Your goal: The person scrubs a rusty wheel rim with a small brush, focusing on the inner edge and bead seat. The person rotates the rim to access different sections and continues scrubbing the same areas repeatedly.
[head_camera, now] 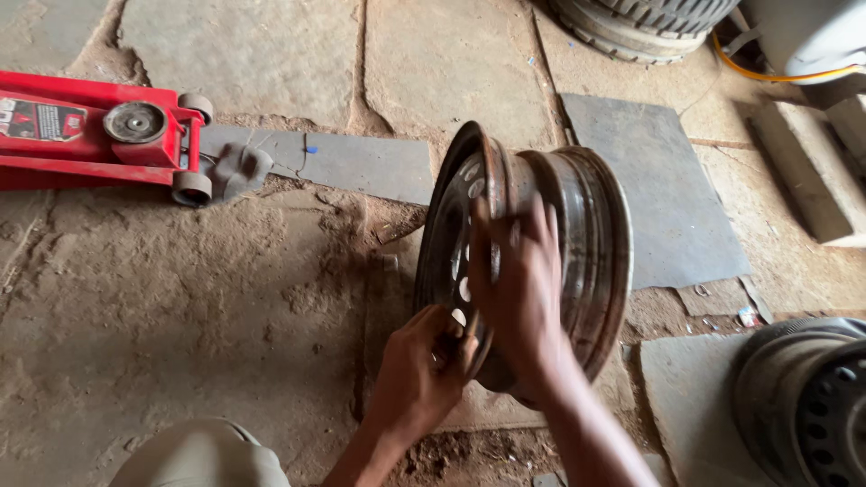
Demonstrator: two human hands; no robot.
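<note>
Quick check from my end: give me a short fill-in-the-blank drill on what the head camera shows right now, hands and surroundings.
1. Both hands grip a rusty steel wheel rim that stands ____ on its edge.
2. The left hand holds the rim's ____ edge, below the right hand.
3. The floor jack at upper left is ____ in colour.
4. A second rim lies at the ____ right corner.

Missing words: upright; lower; red; bottom
</note>
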